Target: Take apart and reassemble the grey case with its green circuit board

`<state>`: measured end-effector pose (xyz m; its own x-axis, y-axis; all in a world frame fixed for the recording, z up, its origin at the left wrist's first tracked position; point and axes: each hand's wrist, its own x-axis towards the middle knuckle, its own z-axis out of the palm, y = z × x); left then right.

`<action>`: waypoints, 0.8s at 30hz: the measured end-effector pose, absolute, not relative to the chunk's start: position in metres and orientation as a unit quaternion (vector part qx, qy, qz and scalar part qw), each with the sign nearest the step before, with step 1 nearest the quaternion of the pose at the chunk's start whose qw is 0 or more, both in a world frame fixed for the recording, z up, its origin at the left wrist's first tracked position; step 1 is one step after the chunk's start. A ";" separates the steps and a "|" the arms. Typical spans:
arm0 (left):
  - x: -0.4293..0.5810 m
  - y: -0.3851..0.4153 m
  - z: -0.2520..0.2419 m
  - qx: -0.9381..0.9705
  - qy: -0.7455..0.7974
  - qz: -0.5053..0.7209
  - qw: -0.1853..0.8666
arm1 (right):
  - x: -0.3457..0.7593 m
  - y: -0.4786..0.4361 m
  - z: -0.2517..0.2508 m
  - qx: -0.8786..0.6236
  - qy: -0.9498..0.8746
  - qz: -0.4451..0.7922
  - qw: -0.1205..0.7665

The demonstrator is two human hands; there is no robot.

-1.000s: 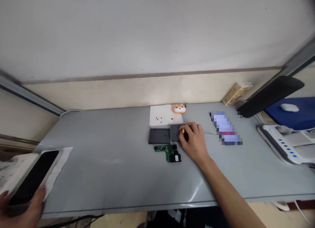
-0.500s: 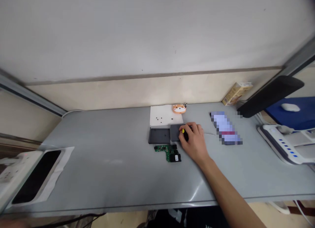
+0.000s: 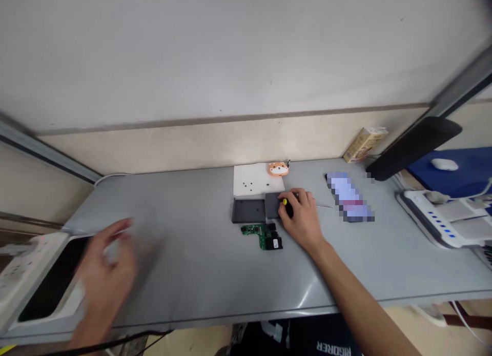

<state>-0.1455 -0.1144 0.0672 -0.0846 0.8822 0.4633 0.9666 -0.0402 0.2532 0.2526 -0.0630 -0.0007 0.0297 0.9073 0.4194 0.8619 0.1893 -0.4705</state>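
Under the right hand (image 3: 303, 220), its fingers clamped on a yellow-tipped screwdriver (image 3: 285, 202), lies a dark cover (image 3: 271, 207). Just left of that grip sits a shallow dark box (image 3: 248, 212) with at least 1 dark spot inside, too small to identify; nearer the person lies a green circuit board (image 3: 263, 236). Beyond the grip, white paper (image 3: 257, 174) bears 5 tiny dark bits. Well left, the blurred left hand (image 3: 109, 274) has thumb and fingers apart near a phone (image 3: 52, 281).
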 end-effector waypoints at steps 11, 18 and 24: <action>-0.018 -0.014 0.018 -0.899 -0.362 -0.213 -0.127 | 0.258 -0.063 0.001 -0.631 -0.701 0.014 0.331; -0.028 -0.021 0.017 -0.887 -0.373 -0.228 -0.145 | 0.260 -0.071 0.021 -0.612 -0.727 0.029 0.310; -0.034 -0.016 0.020 -0.869 -0.408 -0.239 -0.142 | 0.246 -0.116 0.037 -0.481 -0.835 0.112 0.243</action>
<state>-0.0340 -0.0159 0.0199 0.5517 0.7783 0.2997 0.6421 -0.6258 0.4429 0.2461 -0.1164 0.0367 -0.4196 0.8571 0.2987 0.7485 0.5129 -0.4203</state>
